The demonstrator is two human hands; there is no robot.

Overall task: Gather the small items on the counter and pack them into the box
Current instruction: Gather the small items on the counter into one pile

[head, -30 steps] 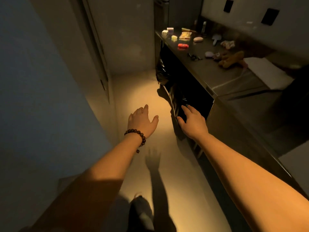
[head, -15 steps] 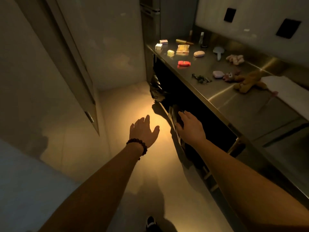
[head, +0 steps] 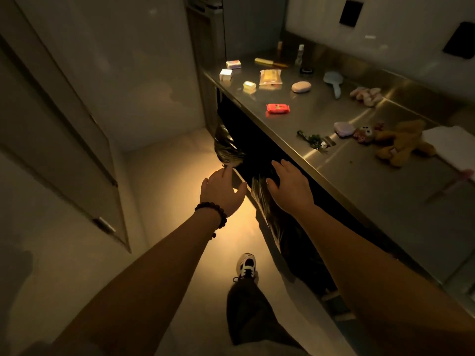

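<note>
Small items lie scattered on the steel counter point(head: 359, 176): a red packet point(head: 277, 108), a yellow sachet point(head: 270, 76), a pale oval soap point(head: 301, 86), two small white boxes point(head: 226, 74), a blue hand mirror point(head: 333, 82), a brown plush toy point(head: 401, 143) and a pink case point(head: 344, 129). No box is in sight. My left hand point(head: 221, 192), with a bead bracelet, hovers open over the floor. My right hand point(head: 288, 183) is open just below the counter's front edge, near black plastic point(head: 267, 201) under it.
A black bag point(head: 227, 147) hangs under the counter's far end. A white folded cloth point(head: 455, 147) lies at the counter's right. A tall cabinet door point(head: 64, 140) stands on the left. My leg and shoe point(head: 246, 268) are on the narrow floor between.
The view has swung toward the counter and come closer. Both hands have moved forward and up, the right one nearer the counter's edge. My foot has stepped into view.
</note>
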